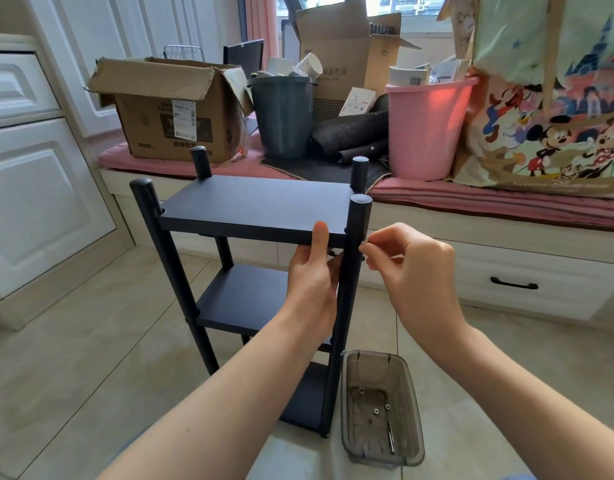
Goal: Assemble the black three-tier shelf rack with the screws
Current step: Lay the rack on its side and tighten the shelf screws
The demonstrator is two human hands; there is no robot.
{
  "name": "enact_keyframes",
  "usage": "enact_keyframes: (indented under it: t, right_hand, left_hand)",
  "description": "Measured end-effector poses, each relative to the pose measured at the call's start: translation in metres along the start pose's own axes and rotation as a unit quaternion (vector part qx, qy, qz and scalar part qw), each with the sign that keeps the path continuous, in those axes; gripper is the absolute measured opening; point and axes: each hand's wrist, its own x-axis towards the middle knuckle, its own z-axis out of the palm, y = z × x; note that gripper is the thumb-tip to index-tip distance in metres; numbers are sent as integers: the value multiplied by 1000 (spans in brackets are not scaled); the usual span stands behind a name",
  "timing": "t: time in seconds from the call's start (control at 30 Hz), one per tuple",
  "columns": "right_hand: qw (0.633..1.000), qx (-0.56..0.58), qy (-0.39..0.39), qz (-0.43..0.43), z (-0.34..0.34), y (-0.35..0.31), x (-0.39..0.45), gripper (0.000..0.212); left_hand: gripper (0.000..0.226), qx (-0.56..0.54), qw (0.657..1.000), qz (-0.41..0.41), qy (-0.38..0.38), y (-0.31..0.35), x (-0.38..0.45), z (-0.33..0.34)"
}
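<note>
1. Black and matte, the three-tier shelf rack [253,209] stands upright on the tiled floor [73,358] in the head view, just in front of a low window bench; its four round posts rise above the top board, and the middle and bottom boards show below between the posts.
2. Left hand [312,271] grips the near edge of the top board close to the near right post [354,271]; the thumb [320,237] lies flat on the board's upper face, and the other fingers curl under the board, mostly hidden.
3. Right hand [413,268] sits just to the right of that same post, at the height of the top board; thumb and forefinger are pressed together, pinching a small metal screw [365,242] whose tip touches or nearly touches the post's side; I cannot tell which; the remaining fingers are loosely curled.
4. Between the two hands stands only the post; the left fingers are on its left, the right fingertips on its right.
5. On the floor just right of the rack's foot lies a smoky transparent plastic tray [416,410]; inside it are a few small nuts or washers and a thin metal tool.
6. Behind, on the bench, stand a cardboard box [167,109], a grey bucket [284,119] and a pink bucket [423,129].
</note>
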Motion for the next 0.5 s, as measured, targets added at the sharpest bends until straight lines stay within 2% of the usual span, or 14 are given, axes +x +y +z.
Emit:
enact_keyframes:
  t: [0.1,0.23,0.5]
  right_hand:
    - [999,-30,3,-25,0,-2,0,5]
    - [994,86,0,68,-2,-2,1,5]
    - [1000,6,2,19,1,-3,2,8]
  left_hand:
    - [46,-4,1000,-6,4,1,0,0]
    - [48,-8,1000,-2,3,0,1,2]
    - [49,0,1000,17,-10,-3,5,2]
